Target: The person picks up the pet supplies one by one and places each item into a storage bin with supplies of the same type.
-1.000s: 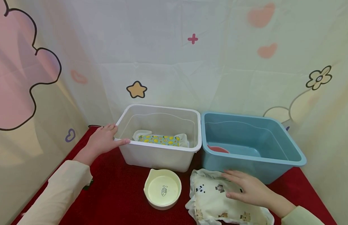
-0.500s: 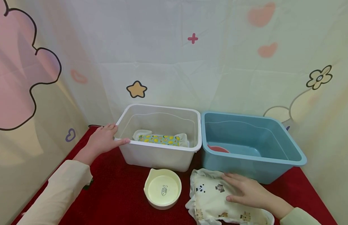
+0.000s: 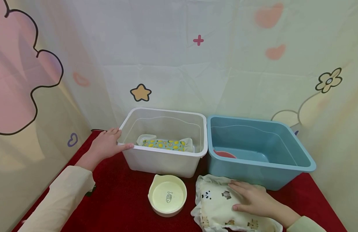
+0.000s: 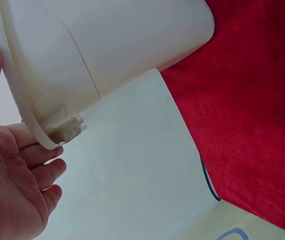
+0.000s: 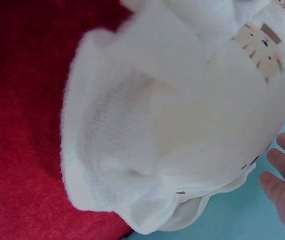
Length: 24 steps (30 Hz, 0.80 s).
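Note:
My left hand rests on the near left corner of a white plastic bin, thumb along the front rim and fingers at the side rim. In the left wrist view, its relaxed fingers lie by the rim's corner. My right hand, fingers extended, lies over a cream frilled pillow printed with animals. The right wrist view shows the pillow's fluffy white edge close up, with part of the hand at the right edge. Inside the white bin lies a lemon-print pillow, partly hidden by the front wall.
A blue bin stands right beside the white one, with a red-pink round-edged item partly visible inside. A pale yellow bowl with a fish-bone print sits on the red cloth. A printed curtain hangs behind.
My right hand has settled slightly lower and to the left over the animal-print pillow. My left hand, both bins and the bowl stay where they were.

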### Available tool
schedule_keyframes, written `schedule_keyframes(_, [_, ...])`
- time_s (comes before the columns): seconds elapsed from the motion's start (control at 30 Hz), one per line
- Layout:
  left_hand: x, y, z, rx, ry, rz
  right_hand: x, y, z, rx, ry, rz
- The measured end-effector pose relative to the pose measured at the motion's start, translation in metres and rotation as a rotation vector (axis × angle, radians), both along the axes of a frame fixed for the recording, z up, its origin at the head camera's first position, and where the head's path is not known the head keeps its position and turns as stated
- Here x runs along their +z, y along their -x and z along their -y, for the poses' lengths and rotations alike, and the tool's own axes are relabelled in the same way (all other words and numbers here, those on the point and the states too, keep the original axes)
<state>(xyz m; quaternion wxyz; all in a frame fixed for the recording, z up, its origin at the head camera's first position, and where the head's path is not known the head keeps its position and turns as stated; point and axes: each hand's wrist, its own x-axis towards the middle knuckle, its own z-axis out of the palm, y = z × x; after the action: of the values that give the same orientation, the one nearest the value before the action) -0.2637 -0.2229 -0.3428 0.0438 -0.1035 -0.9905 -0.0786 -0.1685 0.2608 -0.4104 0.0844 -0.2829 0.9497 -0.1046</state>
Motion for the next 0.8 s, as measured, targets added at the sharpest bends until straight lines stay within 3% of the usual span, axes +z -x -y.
schedule_keyframes(0.8, [0.001,-0.001,-0.001,0.003,-0.011,-0.001,-0.013,0.001,-0.002,-0.029,0.045,0.073])
